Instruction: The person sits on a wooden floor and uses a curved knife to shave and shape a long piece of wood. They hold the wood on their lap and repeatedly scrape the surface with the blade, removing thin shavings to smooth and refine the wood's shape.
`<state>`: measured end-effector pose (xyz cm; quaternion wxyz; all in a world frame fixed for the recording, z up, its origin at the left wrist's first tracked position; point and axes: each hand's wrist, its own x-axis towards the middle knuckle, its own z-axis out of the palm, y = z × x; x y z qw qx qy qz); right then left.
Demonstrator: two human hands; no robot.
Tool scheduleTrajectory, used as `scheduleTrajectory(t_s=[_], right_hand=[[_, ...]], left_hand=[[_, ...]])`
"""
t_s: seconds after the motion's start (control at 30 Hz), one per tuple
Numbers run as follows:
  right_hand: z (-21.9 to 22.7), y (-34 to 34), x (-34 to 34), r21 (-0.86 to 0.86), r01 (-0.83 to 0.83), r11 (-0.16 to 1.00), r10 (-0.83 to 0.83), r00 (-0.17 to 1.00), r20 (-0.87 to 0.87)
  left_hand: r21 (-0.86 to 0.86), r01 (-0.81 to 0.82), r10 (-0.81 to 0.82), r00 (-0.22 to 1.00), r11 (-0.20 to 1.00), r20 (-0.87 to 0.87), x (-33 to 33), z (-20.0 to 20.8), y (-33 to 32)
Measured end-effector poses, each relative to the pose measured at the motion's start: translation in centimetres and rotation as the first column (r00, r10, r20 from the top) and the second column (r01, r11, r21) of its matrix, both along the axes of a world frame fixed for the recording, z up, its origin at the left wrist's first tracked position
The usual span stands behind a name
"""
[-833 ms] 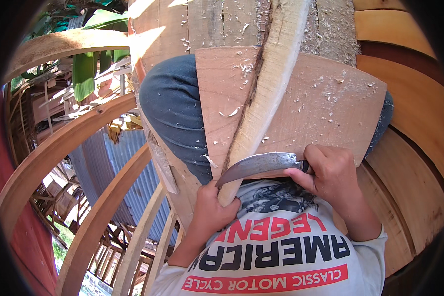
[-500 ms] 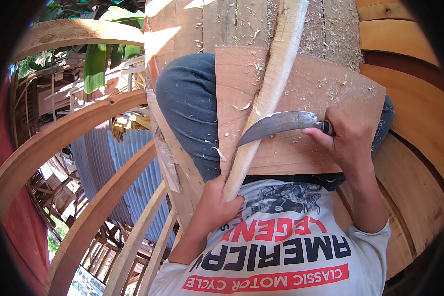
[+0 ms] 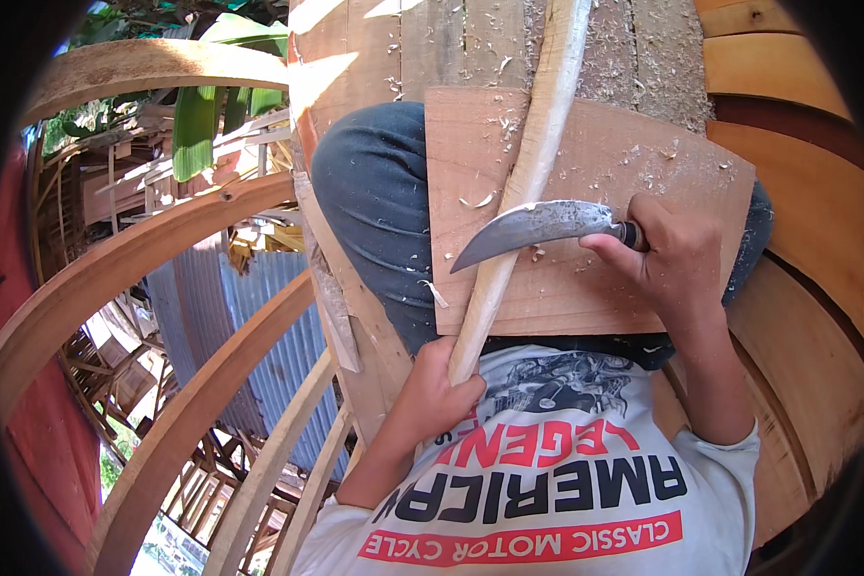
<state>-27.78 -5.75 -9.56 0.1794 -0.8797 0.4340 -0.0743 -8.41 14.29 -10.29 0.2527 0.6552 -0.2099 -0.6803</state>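
My left hand [image 3: 445,392] is closed round the near end of a long pale wooden pole [image 3: 520,206], which runs up and away across my lap. In my right hand [image 3: 670,252] is the dark handle of a knife with a broad curved blade [image 3: 538,227]. The blade lies across the pole, its tip pointing left past the pole's edge. Beneath both, a flat wooden board [image 3: 634,173] rests on my legs, with curled shavings scattered over it.
Plank flooring [image 3: 432,43] strewn with shavings stretches ahead. Curved wooden ribs [image 3: 154,240] rise on the left, with corrugated metal sheets [image 3: 283,355] and stacked timber beyond. Curved planks [image 3: 787,192] form a wall on the right. A green leaf [image 3: 194,134] hangs at the upper left.
The knife has shifted slightly left and up along the pole, its tip now further past the edge. The pole's visible face looks turned a little in my left hand.
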Motion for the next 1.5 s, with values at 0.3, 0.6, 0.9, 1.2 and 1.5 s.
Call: scheduleTrajectory(t_s=[0.3, 0.6, 0.9, 1.2, 1.5], right_hand=[[1.7, 0.8, 0.5, 0.013, -0.025, 1.000, 0.025, 0.998, -0.058], [1.5, -1.6, -1.2, 0.045, 0.058, 0.997, -0.057, 0.998, -0.014], [1.1, -6.0, -6.6, 0.234, 0.515, 0.825, -0.558, 0.809, 0.185], [0.6, -1.5, -5.6, 0.550, 0.258, 0.794, -0.513, 0.770, 0.380], [2.8, -1.3, -4.9, 0.808, -0.176, 0.561, -0.700, 0.420, 0.578]], left_hand=[[0.003, -0.068, 0.068, 0.995, 0.998, -0.073, -0.8, -0.4, -0.1], [0.075, -0.094, 0.108, 0.973, 0.993, -0.205, -0.6, 0.7, -1.2], [0.122, -0.100, 0.135, 0.936, 0.988, -0.325, -0.2, 0.8, -0.5], [-0.028, 0.046, -0.053, 0.921, 0.999, -0.387, 1.8, 5.3, -3.1], [-0.160, 0.084, -0.165, 0.779, 0.983, -0.605, -5.4, 6.1, -12.3]])
